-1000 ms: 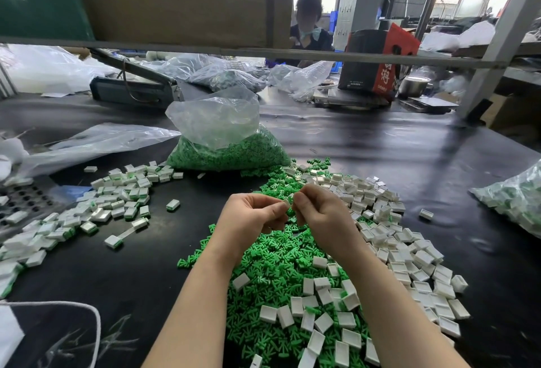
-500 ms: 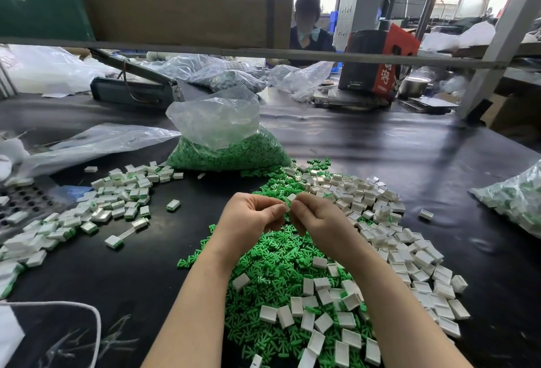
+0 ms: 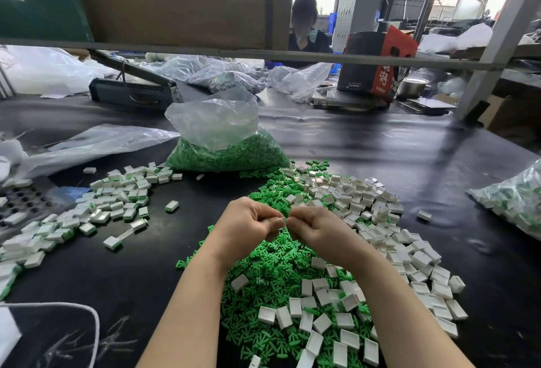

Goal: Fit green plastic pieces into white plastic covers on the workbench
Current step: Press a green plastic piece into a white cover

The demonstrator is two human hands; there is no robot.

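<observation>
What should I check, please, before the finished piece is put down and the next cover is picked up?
1. Both hands on the part: left hand and right hand meet, fingers curled: ok.
2. Green piece fully seated: hidden by fingers: cannot tell.
3. Loose green pieces within reach: ok.
4. Empty white covers within reach: ok.
5. Finished pile to the left, apart from loose stock: ok.
</observation>
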